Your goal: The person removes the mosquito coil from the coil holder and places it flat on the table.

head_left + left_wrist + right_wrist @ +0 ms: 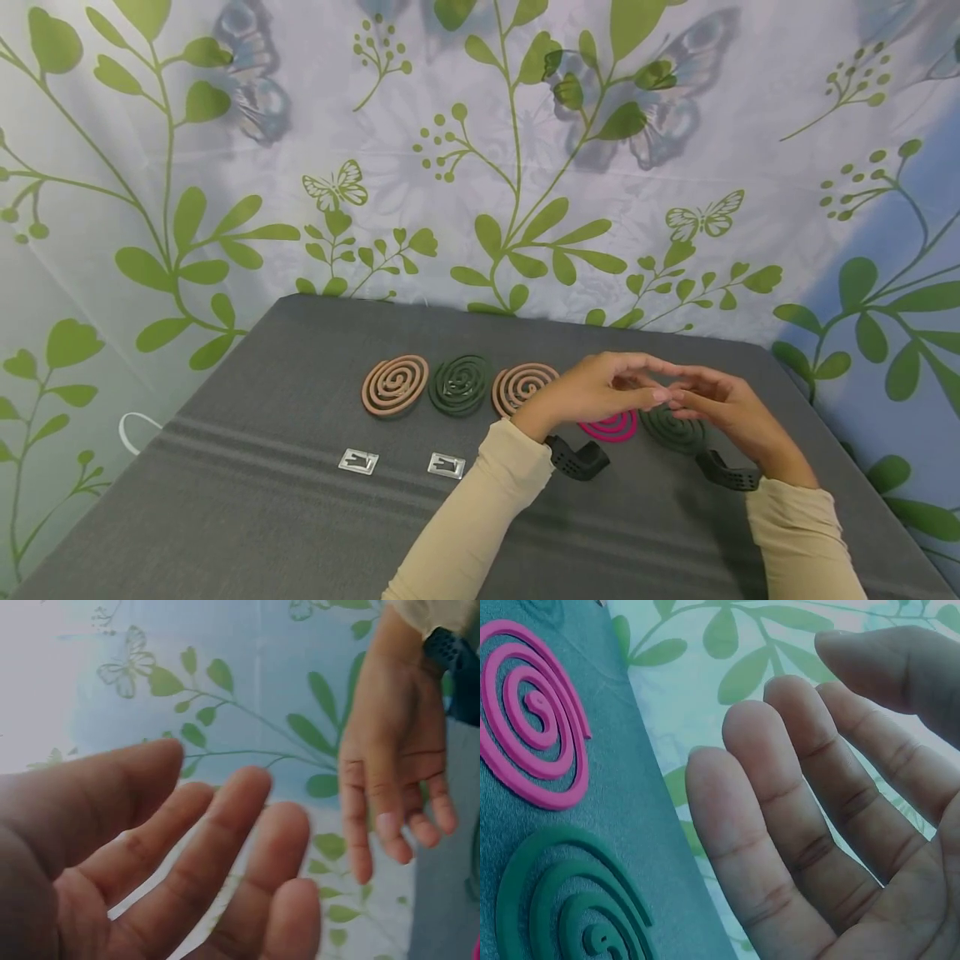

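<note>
My left hand [600, 388] and right hand [727, 410] are raised above the table with relaxed, slightly bent fingers. Neither holds anything. From the head their fingertips seem to meet, while the left wrist view has the right hand [394, 750] apart from the left hand [187, 877]. Beneath them lie a pink mosquito coil [536, 701] and a dark green mosquito coil [596, 939], partly hidden from the head. Further left on the table are a tan coil [525, 387], partly covered by my left hand, another dark green coil [461, 385] and another tan coil [395, 385].
Two small metal coil stands [358, 461] [447, 465] lie in front of the coils on the grey table [225, 500]. A leaf-and-butterfly patterned cloth [420, 208] hangs behind the table. A white loop [129, 433] shows at the left table edge.
</note>
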A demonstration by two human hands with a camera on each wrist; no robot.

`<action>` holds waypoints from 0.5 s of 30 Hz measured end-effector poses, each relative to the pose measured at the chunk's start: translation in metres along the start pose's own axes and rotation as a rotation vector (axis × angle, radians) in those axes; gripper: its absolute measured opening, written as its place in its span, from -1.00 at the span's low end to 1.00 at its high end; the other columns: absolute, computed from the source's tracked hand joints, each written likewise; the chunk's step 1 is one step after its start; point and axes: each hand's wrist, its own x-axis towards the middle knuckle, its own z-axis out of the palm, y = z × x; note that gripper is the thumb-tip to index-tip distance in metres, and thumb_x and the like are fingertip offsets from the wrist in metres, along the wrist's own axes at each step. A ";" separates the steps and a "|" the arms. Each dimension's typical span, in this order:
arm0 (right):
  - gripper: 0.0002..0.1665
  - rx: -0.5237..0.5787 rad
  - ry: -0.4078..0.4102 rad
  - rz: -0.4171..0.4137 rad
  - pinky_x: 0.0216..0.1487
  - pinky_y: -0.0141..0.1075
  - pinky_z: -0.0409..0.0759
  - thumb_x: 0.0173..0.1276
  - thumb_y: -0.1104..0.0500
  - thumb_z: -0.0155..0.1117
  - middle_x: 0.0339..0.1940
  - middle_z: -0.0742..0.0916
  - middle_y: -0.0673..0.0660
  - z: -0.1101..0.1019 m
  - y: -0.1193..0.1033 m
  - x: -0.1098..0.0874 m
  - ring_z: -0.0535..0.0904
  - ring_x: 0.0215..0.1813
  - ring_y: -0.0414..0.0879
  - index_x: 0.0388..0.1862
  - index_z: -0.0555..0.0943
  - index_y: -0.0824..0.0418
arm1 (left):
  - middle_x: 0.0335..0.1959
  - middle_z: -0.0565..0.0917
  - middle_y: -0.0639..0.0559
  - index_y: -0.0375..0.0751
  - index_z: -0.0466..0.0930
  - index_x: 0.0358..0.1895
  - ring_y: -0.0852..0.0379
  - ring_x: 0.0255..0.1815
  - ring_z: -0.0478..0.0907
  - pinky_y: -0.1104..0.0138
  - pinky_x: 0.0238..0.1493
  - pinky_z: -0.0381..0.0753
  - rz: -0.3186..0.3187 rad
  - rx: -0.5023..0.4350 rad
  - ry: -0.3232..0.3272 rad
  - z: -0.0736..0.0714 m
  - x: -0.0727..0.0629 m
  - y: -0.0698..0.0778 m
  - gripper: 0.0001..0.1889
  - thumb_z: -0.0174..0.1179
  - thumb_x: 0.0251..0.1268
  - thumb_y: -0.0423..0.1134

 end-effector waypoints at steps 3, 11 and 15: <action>-0.44 -0.023 0.002 -0.010 -0.02 -0.30 0.78 0.66 0.44 0.16 0.01 0.81 -0.11 0.003 -0.004 0.001 0.79 0.00 -0.18 0.24 0.67 -0.24 | 0.19 0.79 0.05 -0.11 0.56 0.52 0.37 0.14 0.69 0.49 0.19 0.58 0.014 0.048 -0.009 -0.005 -0.005 0.006 -0.56 0.22 0.70 -0.20; -0.43 -0.021 -0.029 -0.050 0.01 -0.34 0.76 0.63 0.47 0.19 0.03 0.82 -0.09 0.014 -0.014 0.003 0.80 0.00 -0.21 0.26 0.67 -0.20 | 0.27 0.75 -0.02 -0.15 0.55 0.51 0.31 0.15 0.68 0.42 0.21 0.60 0.059 0.053 0.008 -0.017 -0.023 0.018 -0.57 0.20 0.71 -0.22; -0.50 -0.077 -0.025 -0.066 0.04 -0.38 0.73 0.62 0.45 0.23 0.07 0.82 -0.08 0.020 -0.021 0.003 0.77 0.06 -0.25 0.38 0.67 0.04 | 0.25 0.76 -0.05 -0.20 0.56 0.49 0.34 0.09 0.68 0.42 0.21 0.61 0.105 0.072 0.021 -0.022 -0.030 0.021 -0.59 0.19 0.71 -0.26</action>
